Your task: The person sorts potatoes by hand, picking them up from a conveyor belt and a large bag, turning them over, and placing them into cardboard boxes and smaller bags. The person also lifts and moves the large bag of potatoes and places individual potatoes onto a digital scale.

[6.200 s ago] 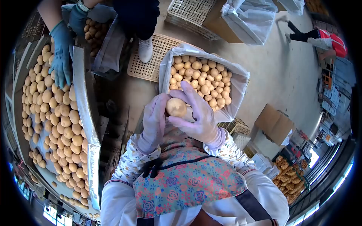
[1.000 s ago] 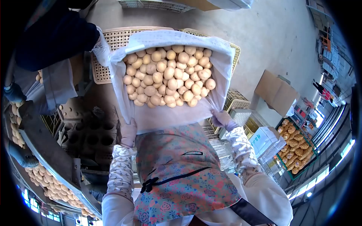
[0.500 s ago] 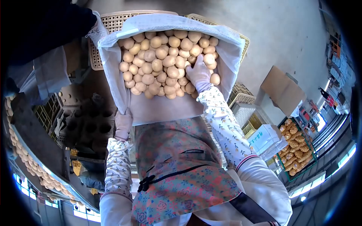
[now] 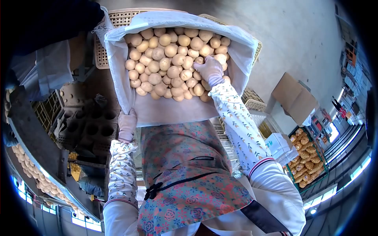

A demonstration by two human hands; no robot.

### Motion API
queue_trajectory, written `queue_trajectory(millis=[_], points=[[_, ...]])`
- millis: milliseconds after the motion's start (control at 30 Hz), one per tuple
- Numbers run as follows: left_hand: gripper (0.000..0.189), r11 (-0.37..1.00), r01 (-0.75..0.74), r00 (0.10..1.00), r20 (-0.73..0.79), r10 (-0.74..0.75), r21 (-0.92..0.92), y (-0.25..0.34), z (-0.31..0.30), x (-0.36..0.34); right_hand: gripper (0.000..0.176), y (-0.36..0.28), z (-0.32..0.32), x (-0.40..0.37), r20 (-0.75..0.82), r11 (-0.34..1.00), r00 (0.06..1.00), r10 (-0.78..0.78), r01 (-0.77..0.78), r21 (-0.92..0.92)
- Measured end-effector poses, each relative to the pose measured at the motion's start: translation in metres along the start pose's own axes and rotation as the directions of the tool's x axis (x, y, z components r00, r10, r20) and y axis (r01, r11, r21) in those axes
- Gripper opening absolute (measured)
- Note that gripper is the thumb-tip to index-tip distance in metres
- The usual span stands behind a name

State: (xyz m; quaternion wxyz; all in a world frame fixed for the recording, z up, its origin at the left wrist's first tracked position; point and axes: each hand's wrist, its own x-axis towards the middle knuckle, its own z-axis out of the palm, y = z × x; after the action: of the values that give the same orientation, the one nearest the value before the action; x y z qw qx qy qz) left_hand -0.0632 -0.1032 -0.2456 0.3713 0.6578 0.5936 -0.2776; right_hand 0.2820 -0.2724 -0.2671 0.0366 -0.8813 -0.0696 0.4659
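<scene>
Now we are levelling the potatoes [image 4: 165, 63] at upper centre, our right hand [image 4: 210, 70] lying with fingers spread loosely and our left hand [image 4: 127, 125] clenching the white liner [image 4: 173, 112]. The next move probably needs gentle sweeps.

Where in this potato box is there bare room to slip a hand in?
Only the bare strip of white liner along the near edge, between the potatoes and the apron, by the left hand. Everywhere else potatoes pack wall to wall around the right hand. Outside, open concrete floor lies right.
</scene>
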Motion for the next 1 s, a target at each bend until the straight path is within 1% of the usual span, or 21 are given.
queue_trajectory(millis=[33, 67, 100, 167, 200, 233, 267, 300, 333, 367, 400, 433, 467, 500, 533, 633, 667, 767, 833, 900, 1000], points=[[0.053, 0.998, 0.031, 0.998, 0.064, -0.027, -0.05, -0.005, -0.001, 0.004, 0.047, 0.0, 0.0, 0.0, 0.008, 1.0, 1.0, -0.016, 0.016, 0.003], [0.056, 0.993, 0.062, 0.991, 0.127, -0.049, -0.099, -0.009, -0.002, 0.008, 0.046, 0.02, 0.015, 0.005, -0.03, 0.974, 0.993, -0.116, 0.119, 0.195], [0.061, 0.996, -0.021, 1.0, 0.012, 0.022, -0.092, -0.001, -0.004, -0.001, 0.036, -0.001, -0.01, -0.032, 0.007, 0.931, 0.991, -0.135, 0.125, 0.344], [0.073, 0.986, -0.158, 0.967, -0.212, 0.143, -0.055, 0.033, -0.009, -0.044, 0.026, 0.005, -0.012, -0.063, 0.212, 0.668, 0.952, -0.222, -0.01, 0.745], [0.08, 0.916, -0.325, 0.827, -0.398, 0.397, 0.237, 0.054, -0.016, -0.062, 0.024, 0.01, -0.007, -0.077, 0.159, 0.652, 0.95, -0.269, 0.058, 0.756], [0.087, 0.747, -0.393, 0.599, -0.467, 0.651, 0.536, 0.077, -0.024, -0.077, 0.023, 0.014, -0.002, -0.093, 0.1, 0.631, 0.945, -0.312, 0.127, 0.766], [0.087, 0.682, -0.527, 0.506, -0.457, 0.731, 0.507, 0.098, -0.032, -0.088, 0.038, 0.007, -0.006, -0.113, 0.056, 0.573, 0.931, -0.361, 0.174, 0.801], [0.086, 0.596, -0.646, 0.399, -0.455, 0.796, 0.477, 0.116, -0.036, -0.098, 0.042, -0.003, -0.008, -0.13, -0.044, 0.517, 0.911, -0.411, 0.272, 0.811], [0.081, 0.609, -0.785, 0.53, -0.385, 0.756, 0.115, 0.128, -0.034, -0.104, 0.046, -0.015, -0.009, -0.144, -0.145, 0.454, 0.878, -0.456, 0.37, 0.811], [0.076, 0.565, -0.78, 0.625, -0.267, 0.734, -0.271, 0.14, -0.032, -0.109, 0.051, -0.024, -0.013, -0.158, -0.246, 0.383, 0.834, -0.493, 0.463, 0.799], [0.072, 0.603, -0.721, 0.677, -0.164, 0.717, -0.341, 0.159, -0.039, -0.118, 0.062, -0.03, -0.021, -0.169, -0.219, 0.393, 0.84, -0.497, 0.443, 0.806], [0.067, 0.64, -0.653, 0.716, -0.055, 0.696, -0.404, 0.183, -0.051, -0.128, 0.06, -0.032, -0.023, -0.175, -0.276, 0.45, 0.781, -0.561, 0.567, 0.69], [0.063, 0.675, -0.578, 0.739, 0.056, 0.671, -0.459, 0.195, -0.057, -0.132, 0.059, -0.033, -0.025, -0.178, -0.319, 0.489, 0.711, -0.627, 0.678, 0.549], [0.06, 0.629, -0.672, 0.681, 0.008, 0.733, -0.391, 0.195, -0.054, -0.129, 0.057, -0.033, -0.028, -0.183, -0.343, 0.51, 0.636, -0.692, 0.766, 0.39], [0.057, 0.574, -0.754, 0.614, -0.03, 0.789, -0.32, 0.192, -0.047, -0.128, 0.057, -0.04, -0.034, -0.191, -0.347, 0.545, 0.64, -0.686, 0.768, 0.337], [0.037, 0.461, -0.855, 0.502, -0.153, 0.851, -0.239, 0.179, -0.028, -0.123, 0.059, -0.029, -0.031, -0.193, -0.289, 0.536, 0.653, -0.7, 0.748, 0.39], [0.032, 0.455, -0.865, 0.492, -0.186, 0.85, -0.209, 0.177, -0.025, -0.122, 0.061, -0.027, -0.035, -0.196, -0.246, 0.565, 0.71, -0.66, 0.684, 0.462], [0.024, 0.55, -0.765, 0.622, -0.163, 0.766, -0.336, 0.173, -0.033, -0.13, 0.067, -0.025, -0.035, -0.194, -0.281, 0.474, 0.629, -0.725, 0.751, 0.459], [0.024, 0.564, -0.641, 0.7, -0.095, 0.708, -0.52, 0.173, -0.035, -0.131, 0.066, -0.028, -0.046, -0.199, -0.221, 0.484, 0.667, -0.711, 0.693, 0.534], [0.029, 0.494, -0.49, 0.728, -0.025, 0.686, -0.718, 0.173, -0.03, -0.129, 0.064, -0.029, -0.05, -0.202, -0.204, 0.481, 0.7, -0.685, 0.644, 0.595], [0.035, 0.504, -0.471, 0.714, 0.023, 0.7, -0.724, 0.175, -0.04, -0.136, 0.07, -0.021, -0.05, -0.194, -0.178, 0.416, 0.637, -0.75, 0.663, 0.623]])
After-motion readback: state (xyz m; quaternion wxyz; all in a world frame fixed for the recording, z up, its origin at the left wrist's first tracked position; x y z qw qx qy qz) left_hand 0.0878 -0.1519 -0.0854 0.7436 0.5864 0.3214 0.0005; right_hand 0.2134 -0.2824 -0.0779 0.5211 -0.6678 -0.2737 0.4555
